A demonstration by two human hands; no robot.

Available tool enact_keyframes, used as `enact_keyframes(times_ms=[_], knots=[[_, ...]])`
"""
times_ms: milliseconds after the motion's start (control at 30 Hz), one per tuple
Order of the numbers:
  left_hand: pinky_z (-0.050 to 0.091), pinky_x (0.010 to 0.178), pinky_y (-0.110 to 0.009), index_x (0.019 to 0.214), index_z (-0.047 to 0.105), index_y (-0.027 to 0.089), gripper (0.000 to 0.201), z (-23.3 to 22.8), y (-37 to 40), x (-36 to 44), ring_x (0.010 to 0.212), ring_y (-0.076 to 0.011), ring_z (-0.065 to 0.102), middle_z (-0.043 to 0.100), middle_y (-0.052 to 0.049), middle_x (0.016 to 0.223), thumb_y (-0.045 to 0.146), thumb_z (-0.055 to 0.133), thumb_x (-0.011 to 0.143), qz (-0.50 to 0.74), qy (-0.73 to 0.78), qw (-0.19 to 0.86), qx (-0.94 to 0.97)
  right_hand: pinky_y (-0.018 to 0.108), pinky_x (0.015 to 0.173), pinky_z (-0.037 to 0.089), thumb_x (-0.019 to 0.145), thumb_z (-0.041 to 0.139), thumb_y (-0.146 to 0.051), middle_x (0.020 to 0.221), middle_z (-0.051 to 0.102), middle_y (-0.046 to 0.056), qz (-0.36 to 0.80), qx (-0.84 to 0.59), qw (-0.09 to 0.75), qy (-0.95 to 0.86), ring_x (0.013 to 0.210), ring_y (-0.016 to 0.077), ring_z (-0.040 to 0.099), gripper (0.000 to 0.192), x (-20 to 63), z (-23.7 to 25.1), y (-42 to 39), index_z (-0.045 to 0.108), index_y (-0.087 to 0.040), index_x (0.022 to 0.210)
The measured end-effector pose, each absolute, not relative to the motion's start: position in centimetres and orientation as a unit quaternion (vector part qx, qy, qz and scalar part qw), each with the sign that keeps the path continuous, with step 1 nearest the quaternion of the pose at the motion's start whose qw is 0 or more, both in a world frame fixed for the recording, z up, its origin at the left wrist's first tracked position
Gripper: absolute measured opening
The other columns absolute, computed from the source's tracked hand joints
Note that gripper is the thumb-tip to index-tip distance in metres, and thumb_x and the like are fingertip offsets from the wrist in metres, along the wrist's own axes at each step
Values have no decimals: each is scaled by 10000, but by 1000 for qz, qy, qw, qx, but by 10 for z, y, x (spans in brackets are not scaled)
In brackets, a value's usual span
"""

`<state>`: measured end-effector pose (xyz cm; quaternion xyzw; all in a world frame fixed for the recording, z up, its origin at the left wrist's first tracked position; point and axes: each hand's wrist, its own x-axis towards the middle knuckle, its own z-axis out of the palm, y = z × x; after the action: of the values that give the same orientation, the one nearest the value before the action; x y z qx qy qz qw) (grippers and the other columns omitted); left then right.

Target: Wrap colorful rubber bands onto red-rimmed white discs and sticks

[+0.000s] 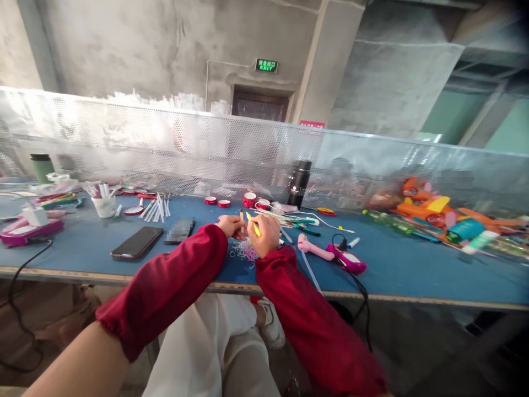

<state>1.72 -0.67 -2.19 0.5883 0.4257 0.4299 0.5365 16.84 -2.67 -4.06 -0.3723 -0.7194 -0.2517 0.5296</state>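
Blue table [392, 259]: long and wide, with a shiny metal screen [165, 143] standing along its far edge.
Red sleeves: one on each arm, reaching out over the table's near edge.
Black phone [137, 242]: flat on the table, left of the hands.
Pink tool [330, 253]: on the table, right of the hands, with a black cord.
Left hand [231, 226]: above the table, fingers pinched on a small brown stick [242, 214].
Right hand [264, 234]: touching the left hand, fingers closed around a yellow stick [253, 224].
Rubber bands [244, 252]: a little pile on the table, just under both hands.
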Motion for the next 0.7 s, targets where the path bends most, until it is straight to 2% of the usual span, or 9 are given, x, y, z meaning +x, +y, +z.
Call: enact_keyframes(times_ms=[167,300,500,700], knots=[[438,468,-178,805,579,128,195,-22,-7,17,476,-113,635,642,0,549,284,593,921,422,420,535,599,372,857,360,914,561,-269,800,651,32,-242,-345,518,-744,837,208,565,73,166,-41,-28,590,-229,860],[448,476,-181,786,583,128,232,-24,-6,16,472,-117,632,640,-7,534,325,645,889,420,420,531,605,374,856,361,908,561,-259,801,650,35,-238,-353,510,-747,839,211,564,61,164,-40,-29,588,-232,859],[438,454,-172,820,587,134,214,-25,-4,16,479,-109,643,675,-9,617,329,648,883,430,407,544,595,372,841,369,897,573,-262,787,635,37,-241,-372,537,-718,825,216,561,60,168,-41,-26,585,-231,847],[468,490,-181,787,597,132,210,-23,-6,16,469,-103,621,645,2,554,312,639,886,418,420,531,606,373,853,353,917,548,-259,788,647,46,-241,-348,509,-750,830,212,560,84,164,-38,-33,578,-215,853]])
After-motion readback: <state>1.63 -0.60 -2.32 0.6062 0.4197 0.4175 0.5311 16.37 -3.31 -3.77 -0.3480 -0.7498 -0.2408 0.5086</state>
